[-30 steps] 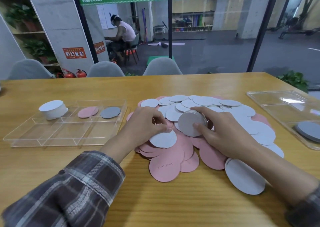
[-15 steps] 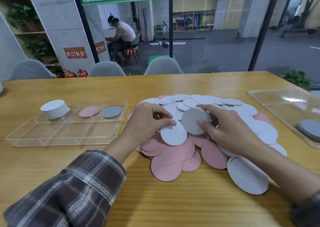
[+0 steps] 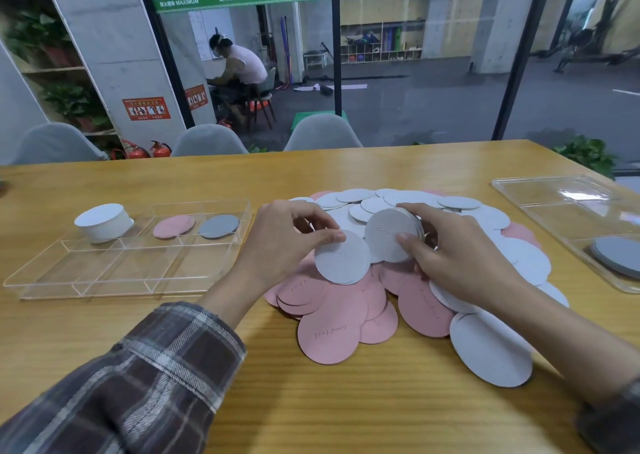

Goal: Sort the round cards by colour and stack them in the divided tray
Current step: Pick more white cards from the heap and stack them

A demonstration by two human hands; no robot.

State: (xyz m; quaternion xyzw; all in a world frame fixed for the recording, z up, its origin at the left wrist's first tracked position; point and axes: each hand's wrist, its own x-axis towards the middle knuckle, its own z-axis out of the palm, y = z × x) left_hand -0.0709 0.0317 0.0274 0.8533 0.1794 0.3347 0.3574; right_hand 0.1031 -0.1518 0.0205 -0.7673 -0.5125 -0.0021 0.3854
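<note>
At nine o'clock on the worktop (image 3: 346, 419) a clear divided tray (image 3: 110, 291) is set. In its far row a tall white stack (image 3: 104, 223), a pink card (image 3: 173, 226) and a grey card (image 3: 219, 226) are lodged in separate compartments.

Towards the centre, the left grip (image 3: 280, 242) is closed on a single pale card (image 3: 341, 258), which is pinched between thumb and forefinger just above the loose pile (image 3: 332, 336) of pink and pale cards. At one o'clock from that card, the right grip (image 3: 460, 259) is curled round a small bundle (image 3: 393, 235) of pale cards held tilted on edge. Whether card and bundle touch cannot be told.

Trouble is most likely at the joining of the two. The bundle is held only at its rim, so it could be fanned out or dropped if the single card is pushed in askew. Pile cards could also be dragged along by either wrist. White and grey look close in this light, so a card could be put with the wrong colour.

Any reach from the right grip to the divided tray would be crossed by the left forearm and its plaid sleeve (image 3: 156, 367). At three o'clock a second tray (image 3: 554, 211) with grey cards (image 3: 616, 256) is seen. At twelve o'clock, chairs (image 3: 322, 133) and a glass partition are ranged beyond the worktop.
</note>
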